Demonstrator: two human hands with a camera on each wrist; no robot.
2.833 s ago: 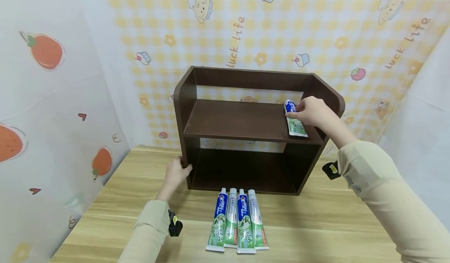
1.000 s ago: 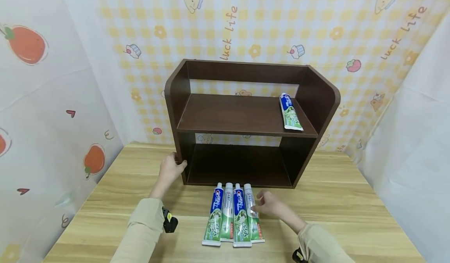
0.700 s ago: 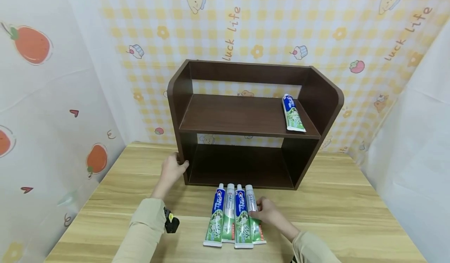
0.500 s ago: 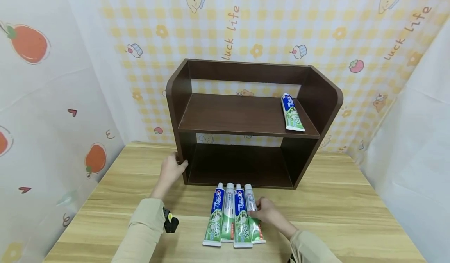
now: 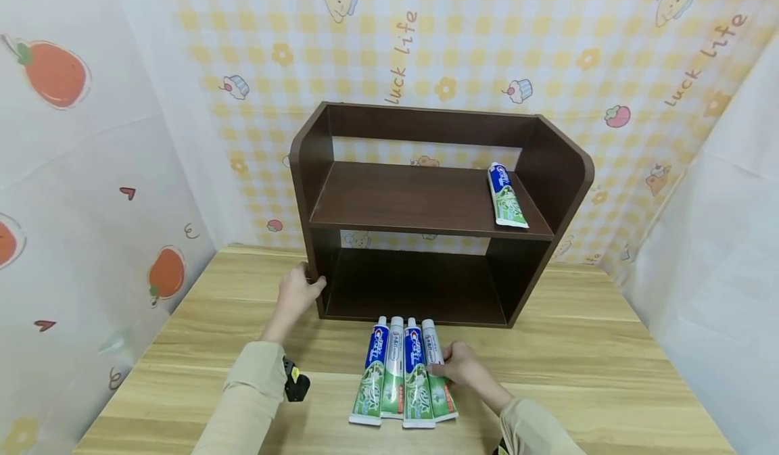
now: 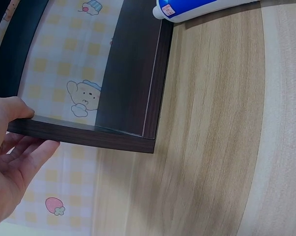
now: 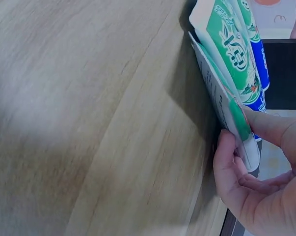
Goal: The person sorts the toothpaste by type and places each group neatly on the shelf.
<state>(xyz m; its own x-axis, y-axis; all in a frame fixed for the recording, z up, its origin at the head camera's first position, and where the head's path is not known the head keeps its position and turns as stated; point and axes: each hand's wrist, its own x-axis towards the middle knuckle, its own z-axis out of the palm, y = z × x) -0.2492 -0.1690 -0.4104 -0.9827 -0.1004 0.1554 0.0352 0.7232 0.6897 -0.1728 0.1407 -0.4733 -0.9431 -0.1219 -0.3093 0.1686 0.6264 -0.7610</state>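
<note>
My left hand (image 5: 297, 294) grips the left side panel of a dark brown two-tier shelf (image 5: 389, 228), thumb on one face and fingers on the other, as the left wrist view also shows. In front of the shelf, several toothpaste tubes lie side by side with caps toward it. My right hand (image 5: 465, 367) pinches the rightmost one, a white and green toothpaste tube (image 5: 431, 339). In the right wrist view, that tube (image 7: 224, 98) sits tilted on its edge between thumb and fingers. Beside it lies a blue and green toothpaste tube (image 5: 417, 380), slightly overlapping it.
Another blue and green tube (image 5: 506, 197) lies at the right of the upper tier. Farther left in the front row are a white and green tube (image 5: 394, 374) and a blue and green one (image 5: 372, 377). The wooden table (image 5: 584, 360) meets patterned cloth walls behind and at the sides.
My right hand has let go of the toothpaste tube on the upper tier, come down to the row and taken hold of the rightmost tube. My left hand stays on the side panel.
</note>
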